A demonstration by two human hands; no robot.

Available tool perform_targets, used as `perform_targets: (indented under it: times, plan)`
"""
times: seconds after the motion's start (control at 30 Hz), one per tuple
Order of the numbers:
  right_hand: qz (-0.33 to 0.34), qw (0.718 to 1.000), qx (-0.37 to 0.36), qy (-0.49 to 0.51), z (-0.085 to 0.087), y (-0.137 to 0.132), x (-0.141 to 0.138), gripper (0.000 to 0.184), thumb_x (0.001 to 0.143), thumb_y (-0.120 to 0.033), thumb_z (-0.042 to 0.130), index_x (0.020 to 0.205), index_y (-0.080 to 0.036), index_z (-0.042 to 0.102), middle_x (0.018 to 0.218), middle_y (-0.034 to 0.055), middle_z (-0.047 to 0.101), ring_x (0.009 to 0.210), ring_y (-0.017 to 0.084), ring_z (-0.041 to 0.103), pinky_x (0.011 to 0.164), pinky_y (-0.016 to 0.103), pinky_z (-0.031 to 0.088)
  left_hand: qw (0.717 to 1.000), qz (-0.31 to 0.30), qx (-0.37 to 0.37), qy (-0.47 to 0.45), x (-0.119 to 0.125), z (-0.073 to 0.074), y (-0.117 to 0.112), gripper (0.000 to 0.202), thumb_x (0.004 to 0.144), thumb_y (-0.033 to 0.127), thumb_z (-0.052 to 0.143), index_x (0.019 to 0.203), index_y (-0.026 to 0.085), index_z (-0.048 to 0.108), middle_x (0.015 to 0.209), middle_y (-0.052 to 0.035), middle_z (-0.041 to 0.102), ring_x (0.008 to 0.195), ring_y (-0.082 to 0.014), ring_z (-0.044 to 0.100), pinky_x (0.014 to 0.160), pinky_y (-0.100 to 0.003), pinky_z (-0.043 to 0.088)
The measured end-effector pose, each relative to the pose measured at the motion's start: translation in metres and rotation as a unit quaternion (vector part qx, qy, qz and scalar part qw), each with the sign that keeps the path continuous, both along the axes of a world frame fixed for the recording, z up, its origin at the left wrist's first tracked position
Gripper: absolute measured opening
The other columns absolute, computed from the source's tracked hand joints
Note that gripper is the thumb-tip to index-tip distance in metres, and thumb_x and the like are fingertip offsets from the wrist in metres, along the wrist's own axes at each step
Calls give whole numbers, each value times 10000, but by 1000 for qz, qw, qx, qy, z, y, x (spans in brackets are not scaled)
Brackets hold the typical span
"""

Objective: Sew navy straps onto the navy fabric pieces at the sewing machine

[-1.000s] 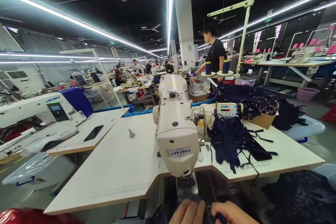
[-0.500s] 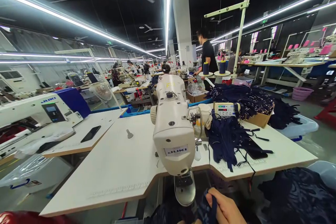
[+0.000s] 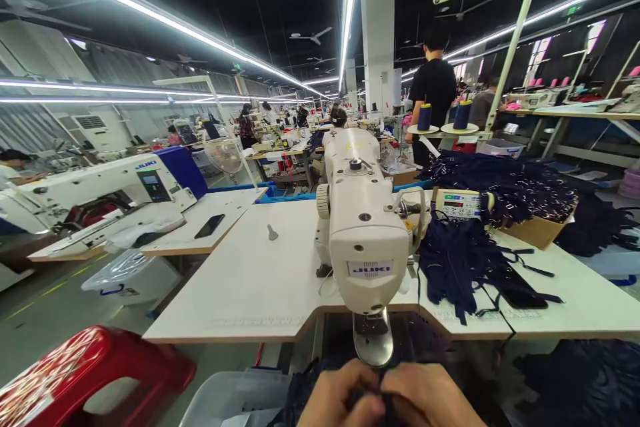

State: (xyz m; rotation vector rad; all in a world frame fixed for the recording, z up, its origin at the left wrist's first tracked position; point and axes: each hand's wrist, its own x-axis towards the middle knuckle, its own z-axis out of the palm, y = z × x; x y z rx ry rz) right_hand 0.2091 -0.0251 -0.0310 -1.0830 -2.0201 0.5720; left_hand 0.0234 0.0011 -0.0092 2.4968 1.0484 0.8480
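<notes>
A glossy red plastic stool (image 3: 90, 373) stands on the floor at far left, with a translucent plastic bin (image 3: 235, 403) to its right, below the near edge of the white desk (image 3: 260, 280). The left hand (image 3: 340, 400) and the right hand (image 3: 433, 400) meet at the bottom edge, just below the presser foot of the cream JUKI sewing machine (image 3: 367, 227); the fingers of both curl inward and pinch a dark navy fabric piece (image 3: 383, 391) between them. Right of the machine a heap of navy fabric strips (image 3: 460, 260) lies on the desk, near a small white control box (image 3: 460, 203), and 2 navy thread cones (image 3: 425, 117) stand behind it
</notes>
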Motion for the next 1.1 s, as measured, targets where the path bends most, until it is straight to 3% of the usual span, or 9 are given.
perform_targets:
  times: [0.07, 0.13, 0.2, 0.27, 0.33, 0.4, 0.53, 0.77, 1.1]
  plan:
    - [-66, 998, -9, 17, 3, 8, -2, 234, 915, -246, 472, 975, -291, 694, 847, 11, 720, 775, 178, 659, 715, 265, 481, 999, 36, 13, -11, -4, 6, 8, 396, 1004, 432, 348, 806, 208, 607, 662, 27, 625, 582, -100, 600, 538, -168, 463]
    - [-149, 988, -29, 42, 1, 17, -4, 207, 906, -267, 474, 961, -266, 674, 873, 20, 708, 802, 187, 648, 739, 284, 483, 990, 97, 106, 10, -5, 8, 14, 344, 1007, 362, 362, 875, 211, 642, 753, -9, 643, 678, -138, 624, 619, -225, 495]
    - [-214, 972, -69, 72, -7, 25, -8, 183, 886, -309, 480, 920, -236, 644, 787, 20, 674, 721, 185, 627, 656, 275, 485, 972, 119, 200, 35, -3, 3, 17, 301, 1008, 280, 359, 1032, 213, 651, 922, -48, 671, 854, -171, 638, 765, -290, 502]
    - [-249, 953, -124, 120, -15, 30, -11, 190, 869, -372, 494, 898, -216, 600, 708, 8, 626, 660, 179, 601, 596, 261, 477, 966, 71, 239, 63, -1, -4, 17, 306, 1006, 225, 355, 1170, 234, 613, 1091, -42, 663, 1054, -167, 592, 945, -330, 433]
    - [-260, 933, -170, 180, -19, 33, -12, 249, 860, -450, 511, 893, -208, 563, 686, 2, 602, 681, 184, 597, 619, 263, 482, 968, 9, 229, 100, 1, -10, 13, 315, 1001, 228, 381, 1253, 264, 566, 1171, -11, 645, 1164, -142, 531, 1038, -332, 345]
    - [-247, 917, -203, 240, -16, 37, -10, 307, 857, -499, 511, 926, -202, 547, 702, 5, 604, 715, 189, 598, 679, 277, 488, 970, -8, 205, 134, 4, -13, 10, 337, 991, 266, 421, 1315, 280, 513, 1204, -1, 631, 1195, -137, 503, 1033, -332, 326]
    - [-192, 909, -236, 285, -6, 51, 0, 322, 852, -470, 514, 1016, -193, 532, 722, -8, 603, 682, 171, 577, 692, 281, 479, 973, 35, 178, 141, 11, -9, 8, 322, 981, 298, 450, 1294, 292, 523, 1165, 12, 641, 1155, -148, 513, 970, -342, 338]
    - [-256, 939, -193, 128, -9, 69, 7, 235, 761, -396, 532, 624, -220, 458, 522, -64, 413, 517, 129, 417, 505, 248, 345, 965, 114, 185, 149, 22, -12, 6, 300, 964, 290, 462, 1250, 275, 553, 1120, -6, 624, 1087, -180, 525, 940, -362, 355]
    - [-288, 945, -152, 40, -11, 72, 10, 229, 804, -377, 453, 682, -234, 584, 603, 54, 634, 827, 263, 637, 658, 299, 436, 955, 153, 199, 157, 31, -12, 4, 288, 954, 262, 486, 1233, 242, 556, 1092, 4, 620, 1069, -171, 519, 903, -353, 367]
